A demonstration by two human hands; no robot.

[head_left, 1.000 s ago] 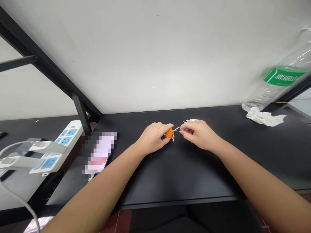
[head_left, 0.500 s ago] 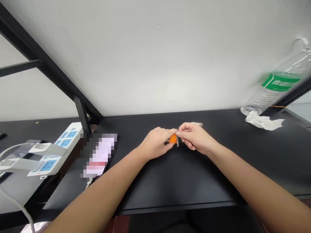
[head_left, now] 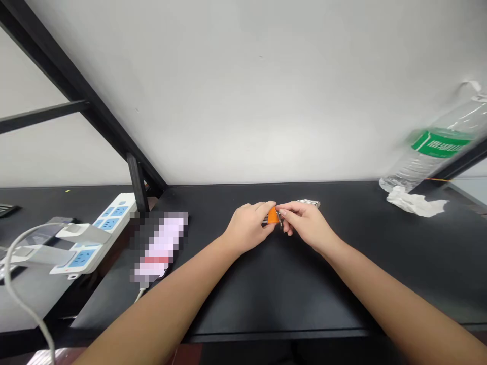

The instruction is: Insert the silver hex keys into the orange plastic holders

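Note:
A small orange piece with thin silver metal parts (head_left: 273,216) is held just above the black table, or resting on it; I cannot tell which. My left hand (head_left: 249,225) is closed around its left side, thumb below and fingers above. My right hand (head_left: 303,222) pinches at the metal on its right side with thumb and forefinger, the other fingers curled. The exact kind of object is too small to make out. Just behind my right hand lies a silver-white ribbed bundle (head_left: 310,203), partly covered by that hand.
A phone with a blurred screen (head_left: 163,246) and cable lies left on the black table (head_left: 289,299). A white power strip (head_left: 110,228) with plugged-in chargers is farther left, beyond a black metal frame (head_left: 137,182). A clear bottle (head_left: 429,147) leans at right beside a crumpled tissue (head_left: 416,203).
The head view has shifted slightly, so the scene sits lower. My right fingertips have moved down from the orange piece's top to the metal on its right, and more orange shows.

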